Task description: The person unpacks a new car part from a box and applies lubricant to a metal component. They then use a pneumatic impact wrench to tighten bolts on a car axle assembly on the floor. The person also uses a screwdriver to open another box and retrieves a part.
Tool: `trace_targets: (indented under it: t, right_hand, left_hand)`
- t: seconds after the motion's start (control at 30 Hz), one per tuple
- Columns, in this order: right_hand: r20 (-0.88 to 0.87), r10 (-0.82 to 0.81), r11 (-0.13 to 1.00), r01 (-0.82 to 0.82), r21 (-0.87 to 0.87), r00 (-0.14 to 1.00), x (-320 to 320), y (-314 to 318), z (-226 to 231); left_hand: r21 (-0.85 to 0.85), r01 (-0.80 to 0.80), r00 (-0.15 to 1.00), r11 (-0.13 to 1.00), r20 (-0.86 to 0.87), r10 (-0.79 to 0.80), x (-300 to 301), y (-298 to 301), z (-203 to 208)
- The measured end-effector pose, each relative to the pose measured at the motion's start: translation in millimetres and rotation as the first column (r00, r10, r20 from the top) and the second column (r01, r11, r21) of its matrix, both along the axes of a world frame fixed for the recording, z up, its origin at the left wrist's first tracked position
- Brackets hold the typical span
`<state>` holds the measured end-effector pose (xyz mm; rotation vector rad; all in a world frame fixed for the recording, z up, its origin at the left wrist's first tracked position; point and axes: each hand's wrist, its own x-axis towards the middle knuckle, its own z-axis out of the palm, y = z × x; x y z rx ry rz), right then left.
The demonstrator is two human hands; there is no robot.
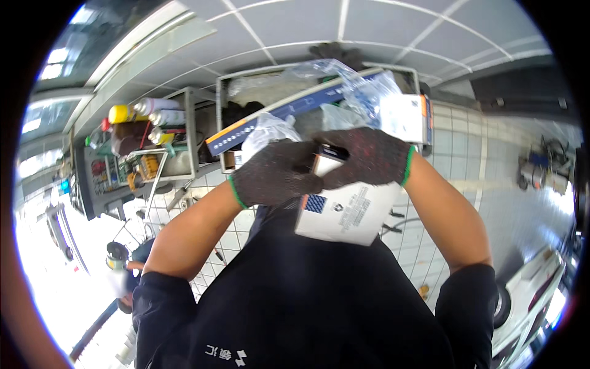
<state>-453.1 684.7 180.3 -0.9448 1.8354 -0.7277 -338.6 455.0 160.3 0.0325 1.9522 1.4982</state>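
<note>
Both of my hands wear dark knit gloves with green cuffs. Between them, close to my chest, is a white printed cardboard box (pixel 344 216) with a dark blue patch near one corner. My right hand (pixel 369 157) is closed on its upper part, thumb and fingers bent round it. My left hand (pixel 276 175) is closed at the box's left upper edge, its fingertips meeting the right hand's. A small dark shape shows between the hands at the box's upper end; I cannot tell what it is.
Beyond my hands a metal-framed cart (pixel 222 101) holds a long blue and orange box (pixel 289 111), clear plastic bags (pixel 362 92) and another white box (pixel 402 117). At left, spray cans (pixel 157 111) stand on a second cart. Another person (pixel 126 280) is at the lower left.
</note>
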Motion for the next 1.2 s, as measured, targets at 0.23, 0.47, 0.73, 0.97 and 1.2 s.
trace_targets:
  t: [0.23, 0.47, 0.73, 0.97, 1.2]
  right_hand:
    - [0.244, -0.072, 0.987, 0.035, 0.155, 0.967, 5, -18, 0]
    - [0.075, 0.092, 0.995, -0.095, 0.043, 0.993, 29, -41, 11]
    - [0.222, 0.044, 0.999, -0.039, -0.023, 0.974, 30, -47, -36]
    - [0.218, 0.069, 0.993, -0.087, 0.075, 0.973, 59, -91, -10]
    - [0.284, 0.083, 0.996, -0.090, 0.011, 0.955, 103, -134, -9]
  left_hand:
    - [-0.202, 0.169, 0.945, 0.965, -0.245, -0.217, 11, -22, -15]
    - [-0.371, 0.108, 0.932, 0.922, -0.285, -0.224, 89, -16, -60]
    - [-0.157, -0.478, 0.852, 0.864, -0.319, 0.414, 136, -48, -10]
    - [-0.180, -0.365, 0.930, 0.914, -0.108, 0.350, 138, -45, 20]
    - [-0.180, -0.255, 0.761, 0.950, -0.644, 0.082, 171, -113, -1]
